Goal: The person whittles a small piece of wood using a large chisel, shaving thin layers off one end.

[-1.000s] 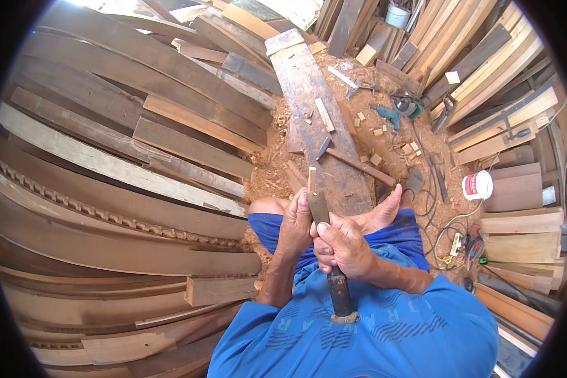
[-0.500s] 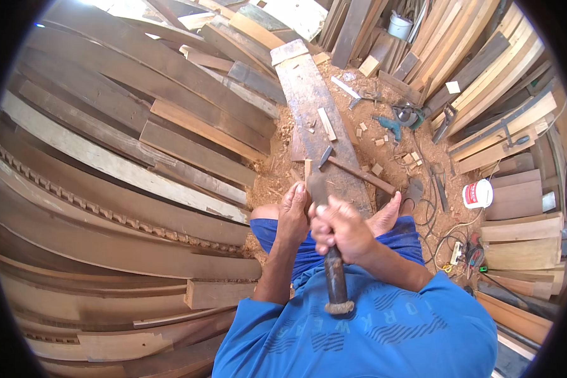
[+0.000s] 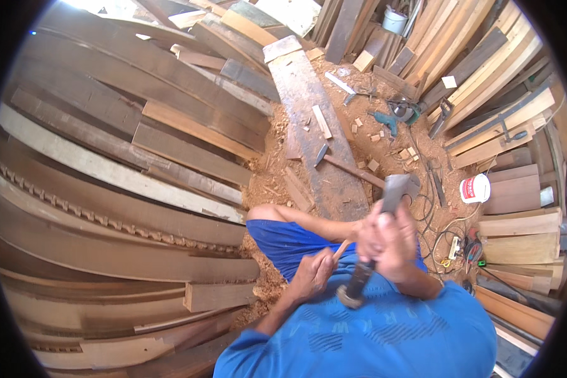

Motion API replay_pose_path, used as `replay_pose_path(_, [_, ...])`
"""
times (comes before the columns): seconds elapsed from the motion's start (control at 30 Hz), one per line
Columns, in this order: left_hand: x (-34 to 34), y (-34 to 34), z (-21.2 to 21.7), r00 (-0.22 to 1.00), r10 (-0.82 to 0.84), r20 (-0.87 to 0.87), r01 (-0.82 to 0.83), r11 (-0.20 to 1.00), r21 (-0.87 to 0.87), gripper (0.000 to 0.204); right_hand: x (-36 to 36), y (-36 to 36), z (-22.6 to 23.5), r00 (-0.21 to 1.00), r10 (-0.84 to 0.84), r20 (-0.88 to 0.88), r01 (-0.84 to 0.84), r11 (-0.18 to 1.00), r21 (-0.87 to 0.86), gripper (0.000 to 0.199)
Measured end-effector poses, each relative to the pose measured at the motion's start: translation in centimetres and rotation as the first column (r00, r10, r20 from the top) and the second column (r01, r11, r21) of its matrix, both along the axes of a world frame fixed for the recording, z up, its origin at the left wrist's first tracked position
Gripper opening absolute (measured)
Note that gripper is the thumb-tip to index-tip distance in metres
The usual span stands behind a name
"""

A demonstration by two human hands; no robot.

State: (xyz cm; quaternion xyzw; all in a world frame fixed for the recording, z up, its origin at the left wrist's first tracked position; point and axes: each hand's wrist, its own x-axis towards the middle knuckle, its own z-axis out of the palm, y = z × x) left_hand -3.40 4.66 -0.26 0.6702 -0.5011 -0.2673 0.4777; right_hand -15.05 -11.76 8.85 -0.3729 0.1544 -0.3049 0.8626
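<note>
My right hand (image 3: 389, 242) is wrapped round a large wood chisel (image 3: 394, 190), its broad grey blade pointing away and its dark handle running back over my blue shirt. A worn ring caps the handle's end. My left hand (image 3: 315, 272), lower and to the left, is closed on a small wooden strip (image 3: 342, 249); the strip's tip points up toward my right hand. Beyond my legs, a hammer (image 3: 353, 170) lies on a long worn board (image 3: 343, 195), its head to the left and its handle reaching toward the chisel blade.
A small wood piece (image 3: 322, 122) lies farther up the board. Stacked planks (image 3: 138, 252) fill the left side. On the sawdust-covered floor at right are a green power tool (image 3: 387, 121), a handsaw (image 3: 441, 118), cables and a white tub (image 3: 475, 188).
Both hands have drawn back toward my body, the right also moving to the right with the chisel. The wooden strip has left the board's near end, still in my left hand.
</note>
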Motion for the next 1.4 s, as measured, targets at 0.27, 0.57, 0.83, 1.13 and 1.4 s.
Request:
replay_pose_path(0.27, [2.3,-3.6,0.6,0.833,0.284,-0.475,-0.271,0.958,0.097,0.029,4.4,-2.8,-3.8,0.942,-0.003,-0.337,-0.138,0.909,-0.394,0.02])
replay_pose_path(0.57, [2.0,-5.8,0.3,0.448,0.013,-0.894,0.043,0.998,0.036,0.033,3.4,-3.8,-5.9,0.942,0.2,-0.27,-0.253,0.951,-0.176,0.024])
replay_pose_path(0.83, [4.9,-7.9,0.9,0.32,-0.175,-0.931,-0.028,0.98,-0.194,0.022,4.2,-0.5,-5.1,0.987,0.148,-0.057,-0.122,0.941,0.316,0.017])
replay_pose_path(1.13, [5.3,-7.4,3.1,0.805,0.227,-0.548,-0.222,0.972,0.075,0.027,3.6,2.9,-1.7,0.902,0.424,-0.084,-0.379,0.868,0.321,0.022])
replay_pose_path(1.4, [1.3,-4.5,2.7,0.965,-0.002,-0.262,0.069,0.967,0.247,0.033,0.3,2.0,-0.2,0.987,0.085,-0.139,-0.071,0.992,0.104,0.017])
